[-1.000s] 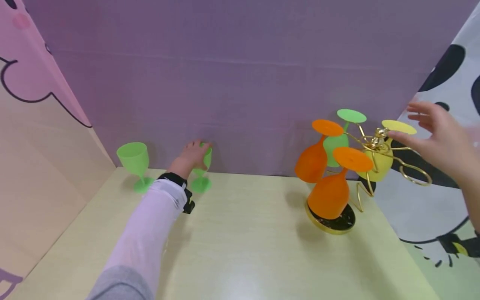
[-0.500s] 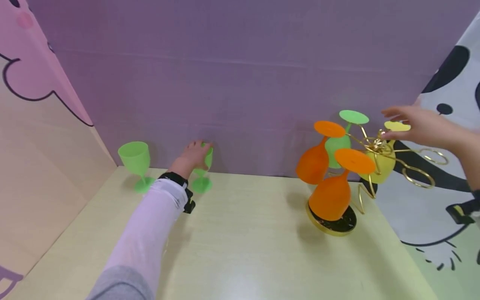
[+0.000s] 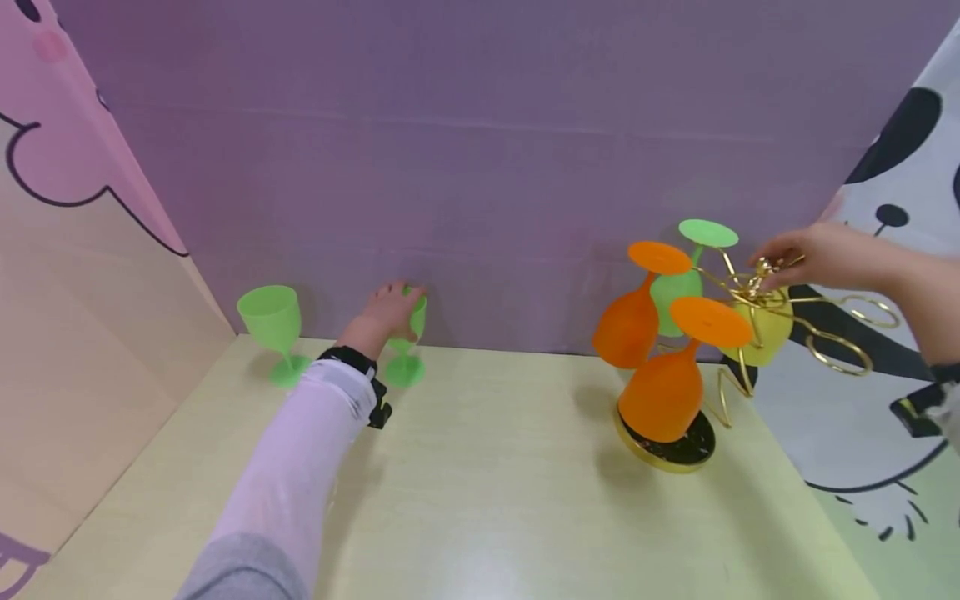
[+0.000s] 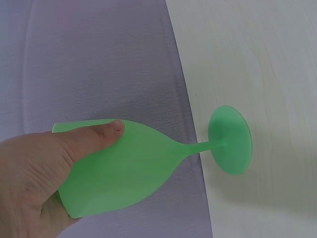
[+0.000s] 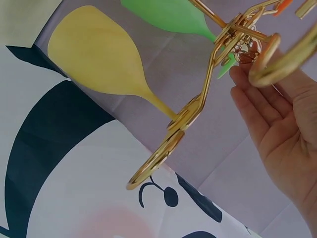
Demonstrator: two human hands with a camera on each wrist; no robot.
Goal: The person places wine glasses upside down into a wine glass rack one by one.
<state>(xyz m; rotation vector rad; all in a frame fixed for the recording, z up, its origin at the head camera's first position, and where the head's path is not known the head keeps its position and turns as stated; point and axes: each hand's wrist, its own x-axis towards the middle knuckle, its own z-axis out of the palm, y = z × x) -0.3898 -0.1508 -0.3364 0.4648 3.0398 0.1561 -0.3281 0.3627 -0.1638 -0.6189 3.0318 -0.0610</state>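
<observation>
My left hand (image 3: 386, 315) grips the bowl of a green wine glass (image 4: 129, 168), which stands upright on the table near the back wall. In the left wrist view the thumb lies along the bowl, with the stem and foot uncovered. My right hand (image 3: 832, 254) is at the top of a gold wire wine glass rack (image 5: 205, 84), thumb and fingers pinching its knob (image 3: 761, 275). Upside down on the rack hang a front orange glass (image 3: 663, 396), a rear orange glass (image 3: 628, 329), a green glass (image 3: 678, 304) and a yellow glass (image 5: 96, 54).
Another green wine glass (image 3: 272, 321) stands upright at the table's back left. The rack's round black base (image 3: 678, 446) rests on the pale table (image 3: 480, 483). Two gold loops (image 3: 840, 358) stick out to the right. A purple wall (image 3: 480, 192) closes the back.
My right hand has come left and down from beside the rack onto its knob, and its fingers have closed there. The left hand has kept its hold on the green wine glass.
</observation>
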